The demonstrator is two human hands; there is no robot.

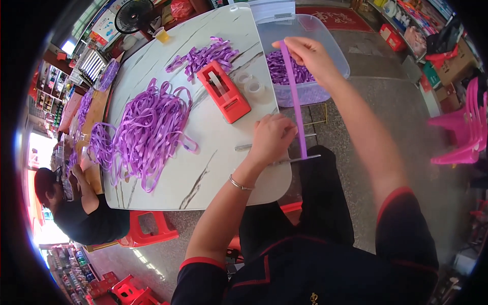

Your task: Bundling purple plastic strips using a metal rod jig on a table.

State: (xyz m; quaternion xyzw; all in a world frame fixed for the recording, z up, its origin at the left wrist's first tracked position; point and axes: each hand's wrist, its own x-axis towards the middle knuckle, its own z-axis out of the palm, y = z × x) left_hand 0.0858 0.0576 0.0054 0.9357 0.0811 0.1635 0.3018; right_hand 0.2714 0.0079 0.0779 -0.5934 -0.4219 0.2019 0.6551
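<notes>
My right hand [307, 55] is raised over the clear plastic bin and pinches the upper end of a flat purple ribbon [295, 96]. The ribbon runs straight down, and its lower end meets a thin metal rod [305, 158] that sticks out past the table's edge. Close to the ribbon's left side, my left hand [273, 133] is at the table edge with its fingers curled in. What those fingers hold, if anything, is hidden. A short grey metal piece [243, 147] lies beside my left wrist.
On the marble-patterned table [203, 168] are a large heap of purple ribbons [147, 129], a smaller heap [211, 53], a red tape dispenser [223, 91] and tape rolls [254, 89]. The bin [338, 56] holds more ribbons. A co-worker [81, 203] sits at the left.
</notes>
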